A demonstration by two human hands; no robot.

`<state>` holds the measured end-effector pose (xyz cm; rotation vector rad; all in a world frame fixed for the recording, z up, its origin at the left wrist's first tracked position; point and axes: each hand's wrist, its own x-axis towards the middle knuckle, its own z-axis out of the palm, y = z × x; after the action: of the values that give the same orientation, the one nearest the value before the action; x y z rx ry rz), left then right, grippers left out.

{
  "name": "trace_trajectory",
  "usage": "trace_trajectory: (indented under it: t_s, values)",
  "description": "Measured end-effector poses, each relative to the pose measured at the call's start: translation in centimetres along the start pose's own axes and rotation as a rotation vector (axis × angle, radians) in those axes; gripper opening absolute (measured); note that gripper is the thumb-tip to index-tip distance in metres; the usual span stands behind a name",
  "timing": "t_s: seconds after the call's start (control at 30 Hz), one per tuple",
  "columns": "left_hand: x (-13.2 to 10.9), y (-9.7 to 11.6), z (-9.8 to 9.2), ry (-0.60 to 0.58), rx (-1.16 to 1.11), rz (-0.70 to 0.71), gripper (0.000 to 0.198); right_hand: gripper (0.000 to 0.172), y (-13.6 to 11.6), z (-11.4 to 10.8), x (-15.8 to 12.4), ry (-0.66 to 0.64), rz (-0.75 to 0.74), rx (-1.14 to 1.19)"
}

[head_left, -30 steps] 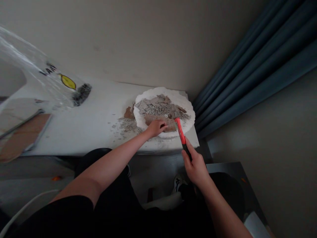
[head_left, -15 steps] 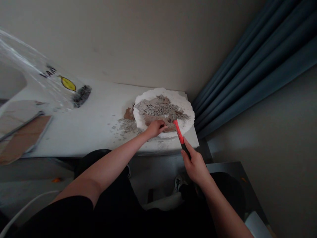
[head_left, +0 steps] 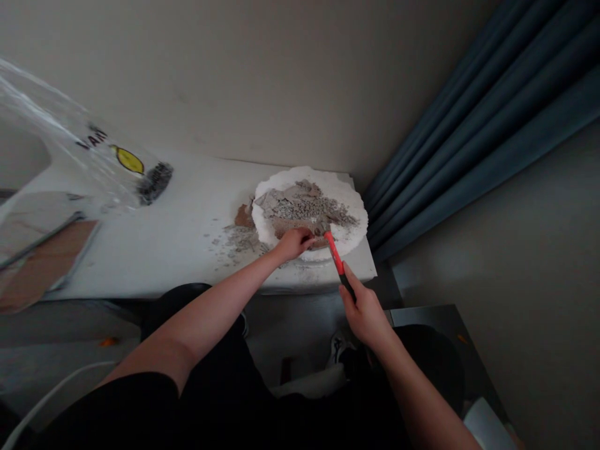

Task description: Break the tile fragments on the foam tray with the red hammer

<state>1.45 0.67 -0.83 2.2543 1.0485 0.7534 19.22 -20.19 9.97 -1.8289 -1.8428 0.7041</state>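
Note:
My right hand point(head_left: 364, 315) is shut on the black grip of a red-handled hammer point(head_left: 334, 253), whose dark head point(head_left: 321, 226) rests among the rubble. A round white slab point(head_left: 344, 194) with a ragged edge carries a brown layer point(head_left: 285, 226) under crushed grey fragments point(head_left: 304, 209). My left hand point(head_left: 293, 244) lies curled on the near part of the brown layer, just left of the hammer head. Anything inside its fingers is hidden.
A white tabletop point(head_left: 159, 250) holds the slab, with grey crumbs point(head_left: 237, 240) and a brown chip point(head_left: 244, 216) beside it. A clear plastic bag point(head_left: 94, 147) and a wood-faced board point(head_left: 42, 265) lie at left. A wall and blue curtain point(head_left: 469, 119) border the far and right sides.
The hammer has tilted and shifted left, with its head lower and closer to my left hand. My right hand has moved slightly left. My left hand has barely moved.

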Motion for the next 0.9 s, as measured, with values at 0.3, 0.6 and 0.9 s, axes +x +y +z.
trace_trajectory:
  t_s: [0.3, 0.6, 0.9]
  values:
    - [0.1, 0.0, 0.1, -0.019, 0.062, 0.020, 0.026, 0.058, -0.1, 0.0, 0.1, -0.018, 0.015, -0.034]
    - [0.4, 0.2, -0.9, -0.092, -0.012, -0.002, 0.015, 0.058, 0.2, 0.0, -0.2, -0.015, -0.009, 0.034]
    - [0.6, 0.5, -1.4, 0.034, -0.135, -0.064, 0.031, 0.060, 0.7, 0.6, 0.1, -0.045, 0.024, -0.124]
